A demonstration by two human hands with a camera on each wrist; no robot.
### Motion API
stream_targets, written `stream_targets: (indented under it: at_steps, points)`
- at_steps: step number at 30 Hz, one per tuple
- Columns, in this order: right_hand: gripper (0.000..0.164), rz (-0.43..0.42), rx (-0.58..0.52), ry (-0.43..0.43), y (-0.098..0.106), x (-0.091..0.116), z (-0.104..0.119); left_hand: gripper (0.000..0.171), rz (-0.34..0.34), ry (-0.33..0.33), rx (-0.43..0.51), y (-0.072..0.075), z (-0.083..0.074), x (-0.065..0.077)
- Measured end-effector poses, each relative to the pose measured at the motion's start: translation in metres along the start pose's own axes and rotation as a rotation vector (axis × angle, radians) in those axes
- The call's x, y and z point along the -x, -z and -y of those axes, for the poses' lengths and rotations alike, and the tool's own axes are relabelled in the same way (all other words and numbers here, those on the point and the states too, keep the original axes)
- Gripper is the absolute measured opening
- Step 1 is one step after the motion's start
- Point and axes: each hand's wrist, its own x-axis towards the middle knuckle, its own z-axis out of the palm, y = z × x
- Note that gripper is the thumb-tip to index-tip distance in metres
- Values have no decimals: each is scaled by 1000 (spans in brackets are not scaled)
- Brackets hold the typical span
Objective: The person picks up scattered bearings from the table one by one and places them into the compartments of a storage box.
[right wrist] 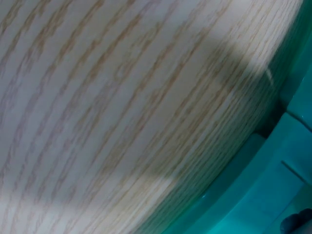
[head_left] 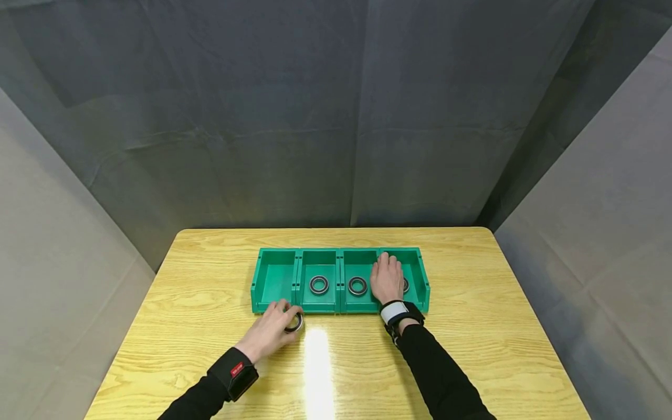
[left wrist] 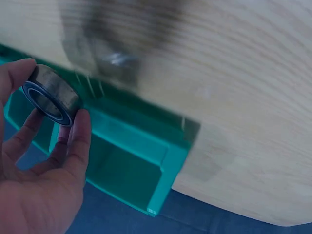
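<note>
My left hand [head_left: 273, 329] is just in front of the green bin row [head_left: 318, 310], pinching a ball bearing [left wrist: 51, 95] between thumb and fingers. The left wrist view shows its steel outer ring and dark seal. My right hand [head_left: 387, 280] lies over the divider between the two rightmost compartments. Its fingertips point to the back and their undersides are hidden, so their grip is unclear. One bearing [head_left: 319, 284] lies flat in the second compartment from the left, another [head_left: 357, 286] in the third. Beside the right hand, a further bearing [head_left: 406, 285] shows partly in the rightmost compartment.
The leftmost compartment [head_left: 276, 274] shows its bare green floor. The bin row stands near the back of a wood-grain table [head_left: 210, 280]. Behind it hangs a dark grey curtain [head_left: 273, 128], with pale panels [head_left: 47, 280] on both sides.
</note>
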Motion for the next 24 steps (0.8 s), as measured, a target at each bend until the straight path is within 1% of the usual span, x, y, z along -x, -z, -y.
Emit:
stream_targets:
  at_steps: [8, 12, 24]
  points:
    - [12, -4, -9, -1, 1, 0, 1, 45, -27, 76, 32, 18, 8, -4]
    - [12, -8, -12, 0, 1, 0, 1, 47, -33, 100, 31, 24, 14, -7]
    - [12, -24, -23, 4, -1, 1, 0, 48, -73, 134, 31, 31, 28, -13]
